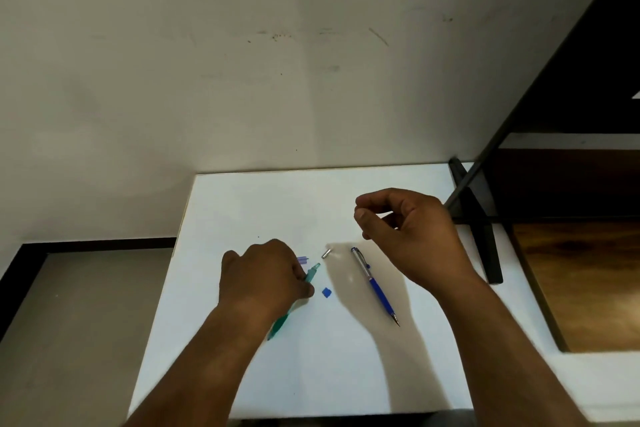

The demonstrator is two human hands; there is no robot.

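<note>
left hand gripping green pen on white table, right hand hovering, fingertips pinched, contents unclear

Translucent green plastic pen, matt white table

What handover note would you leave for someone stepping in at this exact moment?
Left hand: grips the green pen low on the white table.
Right hand: raised above the table, thumb and forefinger close together; whether they pinch anything is too small to tell.
Things: the blue pen lies free beside the right hand. A silver piece, a blue square bit and a purple piece lie loose between the hands.
Done: small parts appear to be off a pen.
Left: probably fitting the loose parts back; none is joined yet.
</note>
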